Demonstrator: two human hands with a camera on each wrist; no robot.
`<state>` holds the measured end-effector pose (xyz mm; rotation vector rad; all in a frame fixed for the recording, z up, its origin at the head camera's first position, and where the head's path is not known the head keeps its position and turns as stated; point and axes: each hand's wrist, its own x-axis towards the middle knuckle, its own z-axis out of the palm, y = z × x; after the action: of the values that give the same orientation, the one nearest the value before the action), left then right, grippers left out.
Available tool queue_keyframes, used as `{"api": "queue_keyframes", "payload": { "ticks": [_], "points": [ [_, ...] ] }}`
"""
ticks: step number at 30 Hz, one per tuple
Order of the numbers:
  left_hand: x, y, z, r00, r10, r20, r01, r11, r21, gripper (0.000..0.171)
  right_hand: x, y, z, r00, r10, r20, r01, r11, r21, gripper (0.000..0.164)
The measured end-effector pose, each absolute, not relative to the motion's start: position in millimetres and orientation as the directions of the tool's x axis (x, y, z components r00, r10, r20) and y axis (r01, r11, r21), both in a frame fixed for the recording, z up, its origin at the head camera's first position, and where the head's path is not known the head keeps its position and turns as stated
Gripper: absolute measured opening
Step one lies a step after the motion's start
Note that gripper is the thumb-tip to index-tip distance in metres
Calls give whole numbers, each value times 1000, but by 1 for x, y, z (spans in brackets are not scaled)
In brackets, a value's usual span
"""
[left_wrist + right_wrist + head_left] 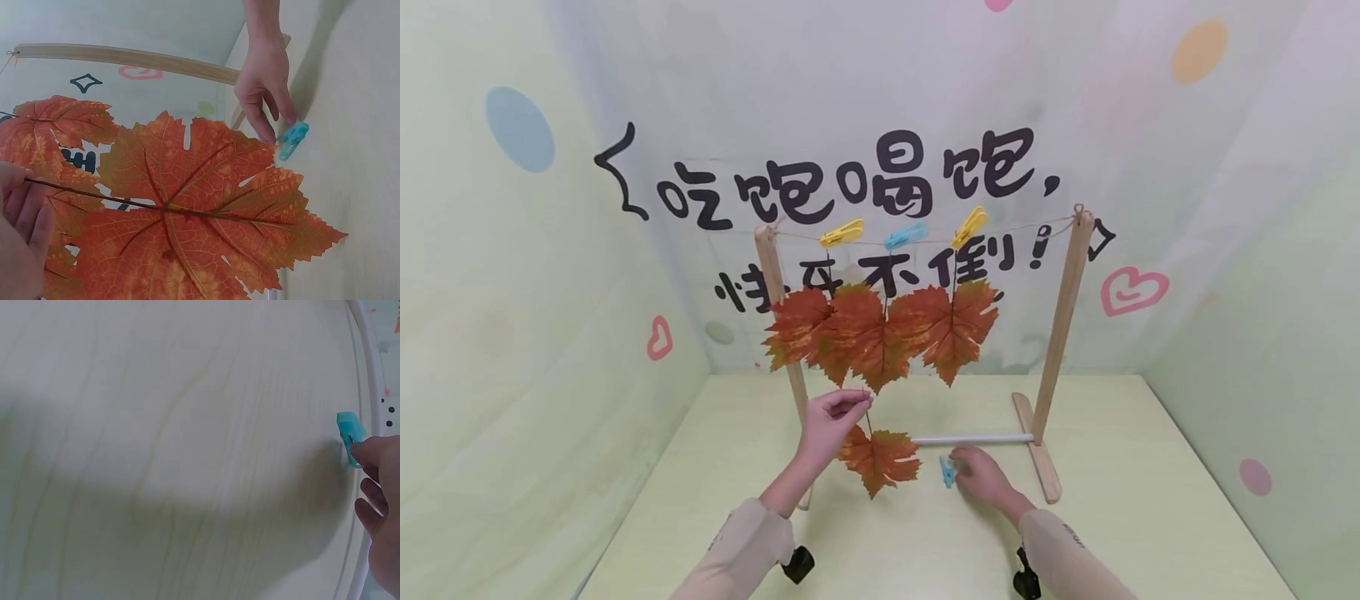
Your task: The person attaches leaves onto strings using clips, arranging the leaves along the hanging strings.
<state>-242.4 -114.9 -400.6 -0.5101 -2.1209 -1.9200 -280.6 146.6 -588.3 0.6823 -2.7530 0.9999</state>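
My left hand (pixel 830 429) pinches the thin stem of an orange-red artificial maple leaf (pixel 880 460), which hangs below the fingers. The same leaf (pixel 187 212) fills much of the left wrist view. Low over the table, my right hand (pixel 983 477) pinches a light blue clothespin (pixel 947 472) between thumb and fingers; the clothespin (pixel 350 437) also shows in the right wrist view. Above the hands, similar leaves (pixel 958 325) hang by their stems from a string, held by a yellow clothespin (pixel 842 234), a blue clothespin (pixel 906 236) and another yellow clothespin (pixel 970 227).
The string runs between two wooden posts, the left post (pixel 769 258) and the right post (pixel 1063 325). A white rod (pixel 973 439) joins the posts low down, and a wooden foot (pixel 1045 471) carries the right one. Printed fabric walls enclose the pale table (pixel 1105 500).
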Motion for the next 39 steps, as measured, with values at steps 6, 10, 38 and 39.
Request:
{"api": "queue_keyframes", "payload": {
  "ticks": [6,10,38,39],
  "points": [
    [-242,-117,-401,-931,93,354,360,56,931,15,-276,146,-585,-888,-365,279,-459,736,-497,11],
    [-243,-118,-401,-936,86,342,348,64,935,15,-269,145,-585,-872,-387,300,-488,737,-468,6],
    [-256,-117,-417,-924,99,370,380,103,919,18,-239,148,-581,-856,-396,331,-514,712,-478,37],
    [-256,-117,-415,-925,105,365,374,95,922,18,-240,148,-581,-868,-392,303,-495,717,-490,39]
  ]
}}
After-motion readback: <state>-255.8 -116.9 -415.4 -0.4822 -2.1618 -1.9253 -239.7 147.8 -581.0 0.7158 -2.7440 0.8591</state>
